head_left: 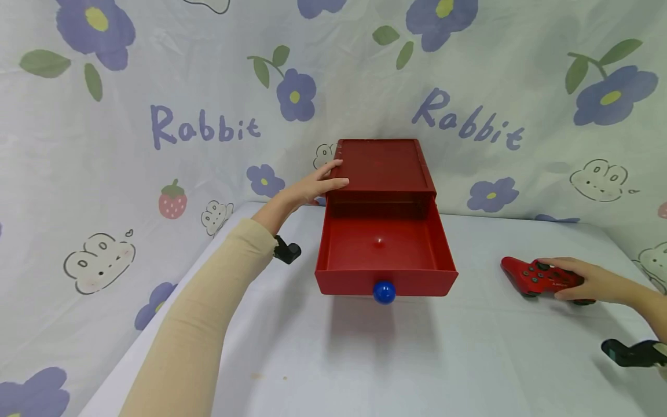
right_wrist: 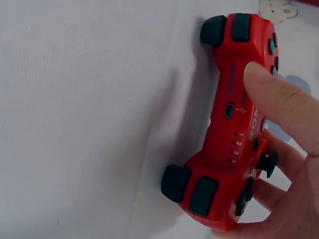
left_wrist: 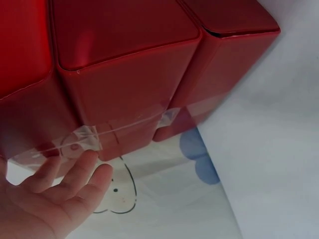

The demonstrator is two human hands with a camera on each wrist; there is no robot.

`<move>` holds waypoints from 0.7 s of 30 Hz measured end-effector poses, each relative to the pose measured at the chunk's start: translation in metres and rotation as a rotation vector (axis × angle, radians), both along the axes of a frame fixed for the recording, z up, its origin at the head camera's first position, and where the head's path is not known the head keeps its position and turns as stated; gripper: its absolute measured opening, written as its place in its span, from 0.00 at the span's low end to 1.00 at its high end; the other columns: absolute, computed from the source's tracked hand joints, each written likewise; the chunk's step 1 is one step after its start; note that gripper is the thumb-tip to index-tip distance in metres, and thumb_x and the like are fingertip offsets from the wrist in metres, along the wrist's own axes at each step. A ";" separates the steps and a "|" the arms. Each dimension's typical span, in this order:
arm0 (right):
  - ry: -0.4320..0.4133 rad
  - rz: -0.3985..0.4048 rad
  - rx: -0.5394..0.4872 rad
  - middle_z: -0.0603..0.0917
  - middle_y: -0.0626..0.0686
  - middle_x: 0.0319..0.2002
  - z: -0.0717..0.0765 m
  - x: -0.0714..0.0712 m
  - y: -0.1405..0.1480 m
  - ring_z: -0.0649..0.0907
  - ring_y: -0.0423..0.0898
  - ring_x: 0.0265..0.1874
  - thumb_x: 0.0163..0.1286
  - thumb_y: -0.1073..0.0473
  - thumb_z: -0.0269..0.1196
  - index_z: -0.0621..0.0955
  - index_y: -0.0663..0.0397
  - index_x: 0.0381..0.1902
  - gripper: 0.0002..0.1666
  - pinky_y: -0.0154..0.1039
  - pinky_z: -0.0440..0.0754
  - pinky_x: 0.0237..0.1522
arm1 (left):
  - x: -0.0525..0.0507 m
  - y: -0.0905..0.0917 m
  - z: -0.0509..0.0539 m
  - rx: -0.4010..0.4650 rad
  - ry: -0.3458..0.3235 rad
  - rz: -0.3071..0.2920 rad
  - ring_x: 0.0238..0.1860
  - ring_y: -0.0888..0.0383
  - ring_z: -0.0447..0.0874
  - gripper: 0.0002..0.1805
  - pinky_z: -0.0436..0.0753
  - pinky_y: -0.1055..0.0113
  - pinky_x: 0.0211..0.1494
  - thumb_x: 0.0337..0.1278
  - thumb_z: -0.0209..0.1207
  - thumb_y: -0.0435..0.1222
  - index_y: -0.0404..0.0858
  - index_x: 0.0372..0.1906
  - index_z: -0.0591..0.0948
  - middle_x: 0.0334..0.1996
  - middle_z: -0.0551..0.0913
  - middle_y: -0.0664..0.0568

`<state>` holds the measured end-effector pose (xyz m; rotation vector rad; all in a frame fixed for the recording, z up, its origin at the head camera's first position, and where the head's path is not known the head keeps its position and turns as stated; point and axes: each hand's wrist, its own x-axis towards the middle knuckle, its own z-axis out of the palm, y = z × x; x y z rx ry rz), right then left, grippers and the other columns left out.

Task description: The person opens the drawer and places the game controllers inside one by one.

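A red drawer box [head_left: 383, 165] stands on the table, its top drawer [head_left: 377, 243] pulled out toward me and its inside bare. On the drawer's front is a round blue knob [head_left: 384, 292]. My left hand [head_left: 312, 186] rests at the box's upper left edge with its fingers extended; in the left wrist view the hand [left_wrist: 65, 196] lies beside the red box [left_wrist: 124, 89]. Over on the right, my right hand [head_left: 599, 282] grips a red game controller [head_left: 531, 278]. In the right wrist view the thumb lies across the controller [right_wrist: 232, 124], with other fingers at its far side.
A white cloth covers the table [head_left: 281, 347], which reaches out on both sides of the box. Behind it hangs a patterned curtain [head_left: 208, 69] with flowers and rabbits, close to the back of the box.
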<state>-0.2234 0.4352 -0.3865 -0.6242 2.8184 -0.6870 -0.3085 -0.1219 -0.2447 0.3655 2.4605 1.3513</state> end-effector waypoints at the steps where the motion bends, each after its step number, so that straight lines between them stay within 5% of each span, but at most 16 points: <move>1: 0.014 0.010 0.001 0.65 0.72 0.55 -0.002 -0.001 0.000 0.68 0.50 0.51 0.53 0.57 0.68 0.63 0.53 0.64 0.42 0.62 0.74 0.39 | 0.000 0.000 0.000 0.001 -0.001 -0.001 0.69 0.45 0.48 0.39 0.61 0.39 0.61 0.56 0.52 0.53 0.60 0.71 0.47 0.72 0.42 0.49; 6: 0.064 0.045 -0.001 0.69 0.69 0.52 -0.007 -0.003 0.004 0.55 0.15 0.41 0.50 0.60 0.70 0.64 0.49 0.64 0.43 0.51 0.78 0.38 | 0.000 0.001 0.000 -0.005 0.001 -0.007 0.70 0.45 0.48 0.39 0.62 0.39 0.61 0.56 0.52 0.53 0.61 0.71 0.47 0.72 0.42 0.48; 11: 0.130 0.084 0.027 0.73 0.59 0.48 -0.008 -0.003 0.006 0.57 0.14 0.41 0.48 0.61 0.70 0.66 0.48 0.63 0.44 0.32 0.76 0.35 | 0.000 0.001 0.000 -0.007 -0.003 -0.007 0.69 0.44 0.49 0.39 0.62 0.39 0.61 0.56 0.51 0.53 0.60 0.71 0.47 0.72 0.41 0.49; 14: 0.105 0.068 0.057 0.73 0.60 0.51 -0.005 -0.002 0.004 0.67 0.26 0.47 0.48 0.58 0.71 0.65 0.47 0.64 0.44 0.42 0.79 0.38 | 0.000 0.000 0.000 -0.001 -0.005 -0.003 0.69 0.43 0.49 0.39 0.61 0.38 0.61 0.57 0.51 0.53 0.60 0.71 0.47 0.72 0.41 0.48; 19: 0.003 0.028 0.114 0.68 0.73 0.56 0.001 -0.002 -0.001 0.70 0.68 0.50 0.49 0.52 0.70 0.63 0.48 0.65 0.46 0.63 0.74 0.41 | -0.001 0.000 0.000 -0.002 -0.008 0.004 0.69 0.44 0.48 0.39 0.60 0.38 0.61 0.56 0.51 0.53 0.60 0.71 0.47 0.72 0.41 0.48; 21: -0.012 0.036 0.109 0.68 0.73 0.56 0.002 -0.002 -0.003 0.69 0.68 0.51 0.50 0.53 0.70 0.62 0.49 0.65 0.46 0.63 0.74 0.42 | -0.001 0.000 0.000 -0.006 -0.005 0.005 0.70 0.44 0.47 0.39 0.61 0.38 0.61 0.56 0.51 0.53 0.60 0.71 0.47 0.72 0.41 0.48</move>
